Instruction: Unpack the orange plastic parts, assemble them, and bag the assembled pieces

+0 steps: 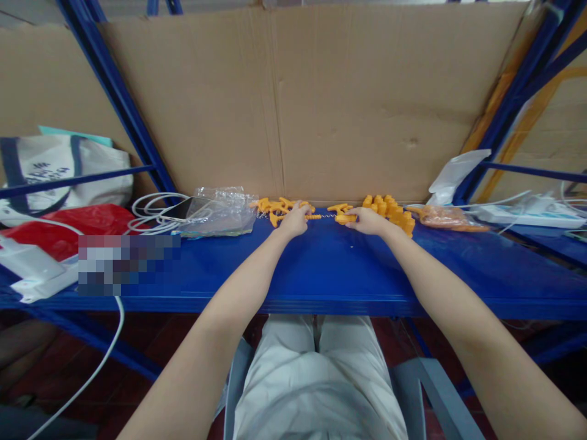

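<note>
My left hand (295, 222) is closed around an orange plastic piece with a ridged, screw-like end (313, 217) that sticks out to the right. Several orange plastic parts with handle-like shapes (270, 205) lie behind and left of it, among small metal springs. Between the hands, a thin coiled spring (328, 216) is visible on the table. My right hand (367, 221) grips a short orange plastic piece (343, 218) with its fingertips. Another orange part (338, 208) lies just behind it. To the right, several orange cylindrical pieces (389, 208) stand close together, partly behind my right hand.
Blue metal table (312, 269) with a cardboard wall (343, 104) behind. At left are clear plastic bags (220, 214), a white cable, a red bag (87, 220) and a power strip (46, 275). On the right lie a bag of orange parts (452, 218) and another power strip (527, 214).
</note>
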Demonstrator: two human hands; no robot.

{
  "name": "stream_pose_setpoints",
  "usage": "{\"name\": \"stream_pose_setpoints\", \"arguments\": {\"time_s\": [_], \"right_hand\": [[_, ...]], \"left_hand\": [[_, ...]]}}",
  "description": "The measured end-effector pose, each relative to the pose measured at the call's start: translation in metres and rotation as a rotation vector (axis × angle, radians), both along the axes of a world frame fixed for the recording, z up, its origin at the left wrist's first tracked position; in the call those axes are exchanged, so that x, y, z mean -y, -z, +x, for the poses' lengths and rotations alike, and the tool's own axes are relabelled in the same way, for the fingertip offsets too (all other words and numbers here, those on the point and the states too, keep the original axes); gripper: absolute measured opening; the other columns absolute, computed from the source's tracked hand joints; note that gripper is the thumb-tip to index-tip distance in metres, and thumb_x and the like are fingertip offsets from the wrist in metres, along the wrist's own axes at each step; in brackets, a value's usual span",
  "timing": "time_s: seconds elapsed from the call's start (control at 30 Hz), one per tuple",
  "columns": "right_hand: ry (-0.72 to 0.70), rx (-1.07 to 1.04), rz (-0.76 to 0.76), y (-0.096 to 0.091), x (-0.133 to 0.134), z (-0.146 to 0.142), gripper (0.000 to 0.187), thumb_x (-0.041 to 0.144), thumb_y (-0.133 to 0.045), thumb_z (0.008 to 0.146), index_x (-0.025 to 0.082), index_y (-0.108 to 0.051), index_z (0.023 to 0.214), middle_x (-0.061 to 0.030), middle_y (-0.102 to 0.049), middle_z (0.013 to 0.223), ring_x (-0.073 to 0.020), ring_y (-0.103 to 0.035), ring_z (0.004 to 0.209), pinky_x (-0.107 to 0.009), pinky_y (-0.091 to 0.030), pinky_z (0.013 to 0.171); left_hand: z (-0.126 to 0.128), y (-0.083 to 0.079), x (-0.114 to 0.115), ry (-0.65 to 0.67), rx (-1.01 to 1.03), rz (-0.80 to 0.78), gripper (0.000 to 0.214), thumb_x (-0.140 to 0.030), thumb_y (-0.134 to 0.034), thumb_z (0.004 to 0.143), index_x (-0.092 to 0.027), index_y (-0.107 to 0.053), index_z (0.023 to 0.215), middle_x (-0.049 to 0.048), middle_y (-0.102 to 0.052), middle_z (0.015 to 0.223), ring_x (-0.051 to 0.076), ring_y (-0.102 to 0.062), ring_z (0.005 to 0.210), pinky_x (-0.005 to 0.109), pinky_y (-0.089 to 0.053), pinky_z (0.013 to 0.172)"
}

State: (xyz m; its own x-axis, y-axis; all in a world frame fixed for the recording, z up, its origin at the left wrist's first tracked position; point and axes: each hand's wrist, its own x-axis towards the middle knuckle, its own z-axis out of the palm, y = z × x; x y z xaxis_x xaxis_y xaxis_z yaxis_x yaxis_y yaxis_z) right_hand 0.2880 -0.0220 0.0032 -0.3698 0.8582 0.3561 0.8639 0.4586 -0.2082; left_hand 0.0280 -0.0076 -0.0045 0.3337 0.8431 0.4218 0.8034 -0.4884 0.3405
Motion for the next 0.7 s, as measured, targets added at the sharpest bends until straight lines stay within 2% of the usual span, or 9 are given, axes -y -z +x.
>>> {"name": "stream_pose_setpoints", "arguments": {"time_s": [0.2, 0.37, 0.53, 0.7], "right_hand": [[0.082, -0.014, -0.015, -0.003, 0.004, -0.001, 0.037, 0.023, -0.069, 0.087, 0.017, -0.074, 0.123, -0.0148, -0.073, 0.125, -0.0330, -0.069, 0.117, -0.044, -0.052, 0.102], [-0.035, -0.030, -0.028, -0.004, 0.007, -0.009, 0.036, 0.022, -0.068, 0.087, 0.020, -0.074, 0.122, -0.0109, -0.075, 0.121, -0.0285, -0.071, 0.111, -0.041, -0.055, 0.098], [-0.059, -0.048, 0.023, -0.002, 0.008, -0.015, 0.034, 0.017, -0.066, 0.087, 0.020, -0.076, 0.119, -0.0094, -0.075, 0.120, -0.0274, -0.070, 0.113, -0.042, -0.052, 0.104], [-0.084, -0.146, 0.037, 0.004, 0.003, -0.012, 0.036, 0.016, -0.067, 0.086, 0.024, -0.076, 0.120, -0.0067, -0.075, 0.121, -0.0265, -0.070, 0.114, -0.045, -0.051, 0.107]], "left_hand": [[0.002, -0.002, 0.005, -0.003, -0.015, -0.006, 0.026, -0.001, -0.051, 0.081, -0.018, -0.062, 0.098, 0.0150, -0.056, 0.136, 0.026, -0.062, 0.122, 0.044, -0.047, 0.111], [0.006, -0.001, 0.004, 0.095, 0.011, 0.046, 0.027, -0.001, -0.052, 0.080, -0.020, -0.063, 0.096, 0.0121, -0.059, 0.133, 0.026, -0.050, 0.136, 0.046, -0.041, 0.115], [0.013, -0.002, 0.006, 0.133, -0.038, 0.064, 0.018, -0.015, -0.057, 0.087, -0.019, -0.066, 0.101, 0.0088, -0.065, 0.110, 0.024, -0.061, 0.111, 0.042, -0.047, 0.107], [0.016, 0.001, 0.005, 0.114, -0.021, 0.104, 0.025, -0.018, -0.060, 0.088, -0.020, -0.066, 0.113, 0.0077, -0.067, 0.111, 0.023, -0.062, 0.112, 0.042, -0.046, 0.108]]}}
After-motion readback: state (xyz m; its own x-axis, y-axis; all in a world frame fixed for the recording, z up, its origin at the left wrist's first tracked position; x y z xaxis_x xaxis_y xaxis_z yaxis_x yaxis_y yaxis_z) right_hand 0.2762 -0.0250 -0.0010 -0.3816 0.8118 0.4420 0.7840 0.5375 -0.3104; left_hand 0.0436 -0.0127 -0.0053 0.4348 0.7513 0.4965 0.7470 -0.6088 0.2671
